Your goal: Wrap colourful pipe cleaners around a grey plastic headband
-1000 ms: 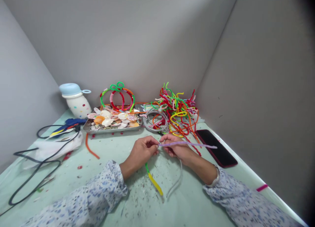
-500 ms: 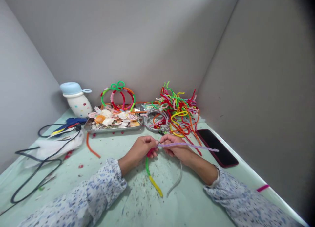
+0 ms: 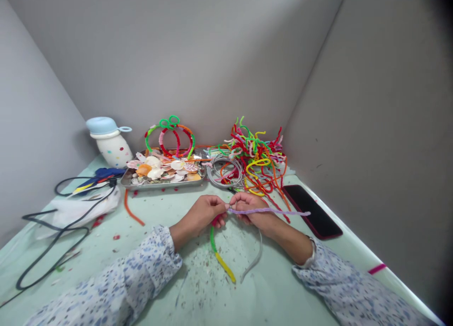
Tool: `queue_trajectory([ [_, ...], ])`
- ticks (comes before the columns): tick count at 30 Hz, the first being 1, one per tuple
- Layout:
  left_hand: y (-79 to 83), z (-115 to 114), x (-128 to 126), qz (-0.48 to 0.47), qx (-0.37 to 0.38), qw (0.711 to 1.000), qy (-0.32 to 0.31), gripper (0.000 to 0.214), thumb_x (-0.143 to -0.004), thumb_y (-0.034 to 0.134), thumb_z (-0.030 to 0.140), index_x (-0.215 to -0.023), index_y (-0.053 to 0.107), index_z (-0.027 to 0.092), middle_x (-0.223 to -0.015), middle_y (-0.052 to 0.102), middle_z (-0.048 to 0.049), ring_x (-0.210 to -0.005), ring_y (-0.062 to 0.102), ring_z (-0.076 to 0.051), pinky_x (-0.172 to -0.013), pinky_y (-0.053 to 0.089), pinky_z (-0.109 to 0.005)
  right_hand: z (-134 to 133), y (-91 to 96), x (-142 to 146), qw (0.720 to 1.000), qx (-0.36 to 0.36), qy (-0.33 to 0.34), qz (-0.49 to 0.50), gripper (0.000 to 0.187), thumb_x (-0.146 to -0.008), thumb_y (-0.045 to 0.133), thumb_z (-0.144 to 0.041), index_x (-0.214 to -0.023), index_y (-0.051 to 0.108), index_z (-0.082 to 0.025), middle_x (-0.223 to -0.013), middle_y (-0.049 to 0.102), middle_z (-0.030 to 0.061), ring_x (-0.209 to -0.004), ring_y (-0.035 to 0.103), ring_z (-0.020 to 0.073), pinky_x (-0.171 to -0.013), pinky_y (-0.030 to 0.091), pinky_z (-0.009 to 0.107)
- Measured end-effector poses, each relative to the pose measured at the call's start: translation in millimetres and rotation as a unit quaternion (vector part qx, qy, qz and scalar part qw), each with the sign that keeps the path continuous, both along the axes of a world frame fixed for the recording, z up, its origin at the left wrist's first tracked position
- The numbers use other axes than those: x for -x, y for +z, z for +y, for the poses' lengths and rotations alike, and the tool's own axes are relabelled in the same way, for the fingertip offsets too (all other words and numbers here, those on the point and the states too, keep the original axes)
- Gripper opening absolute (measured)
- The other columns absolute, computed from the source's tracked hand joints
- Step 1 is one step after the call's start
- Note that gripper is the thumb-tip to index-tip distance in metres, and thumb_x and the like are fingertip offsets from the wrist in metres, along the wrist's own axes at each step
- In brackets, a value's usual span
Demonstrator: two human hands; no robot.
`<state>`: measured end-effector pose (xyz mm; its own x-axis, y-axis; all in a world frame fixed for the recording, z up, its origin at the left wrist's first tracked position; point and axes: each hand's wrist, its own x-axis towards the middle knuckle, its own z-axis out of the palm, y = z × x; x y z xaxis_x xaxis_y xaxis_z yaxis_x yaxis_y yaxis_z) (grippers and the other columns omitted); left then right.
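Note:
Close in front of me, my left hand (image 3: 209, 212) is closed in a pinch on a headband, where a lilac pipe cleaner (image 3: 272, 212) meets it. One leg of the headband (image 3: 223, 265) hangs below that hand, wrapped in green and yellow fuzz, with some red at the fingers. My right hand (image 3: 250, 209), fingertips almost touching the left ones, is closed around the headband's other side. From under it curves a bare grey leg (image 3: 257, 259). The lilac strand's loose end stretches right across the back of my right hand. Fingers hide the top of the headband.
A metal tray (image 3: 166, 186) of shells stands behind, with wrapped headbands (image 3: 177, 137) above it. Beside it lie a wire coil (image 3: 211, 177) and a pipe cleaner heap (image 3: 253, 146). A phone (image 3: 313, 213) lies right; a bottle (image 3: 115, 149) and black cable (image 3: 46, 255) are left.
The lilac pipe cleaner's section near my fingers has dropped slightly, and its free end has shifted a little left and up. Both hands stay nearly in place.

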<state>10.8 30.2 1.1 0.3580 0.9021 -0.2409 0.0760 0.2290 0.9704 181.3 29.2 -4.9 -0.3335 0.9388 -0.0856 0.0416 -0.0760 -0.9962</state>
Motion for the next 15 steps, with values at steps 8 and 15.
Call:
queue_trajectory([
  [8,-4.3,2,0,0.053,-0.055,0.997,-0.009,0.021,-0.075,0.060,0.035,-0.071,0.055,0.014,-0.054,0.056,0.0019,-0.043,0.055,-0.009,-0.041,0.041,-0.019,3,-1.2,2,1.000,0.017,-0.017,-0.017,0.011,-0.069,0.057,-0.024,-0.077,0.056,-0.017,-0.047,0.048,-0.0073,-0.035,0.037,0.0054,-0.034,0.025,0.017],
  [15,-10.0,1,1,0.117,-0.148,0.982,-0.019,0.023,-0.080,0.052,0.038,-0.073,0.055,0.017,-0.052,0.054,0.0030,-0.044,0.054,-0.011,-0.042,0.039,-0.020,0,10.2,5,0.999,0.038,-0.023,-0.021,0.011,-0.066,0.054,-0.018,-0.076,0.054,-0.017,-0.044,0.048,-0.0076,-0.037,0.036,0.0058,-0.037,0.023,0.018],
])
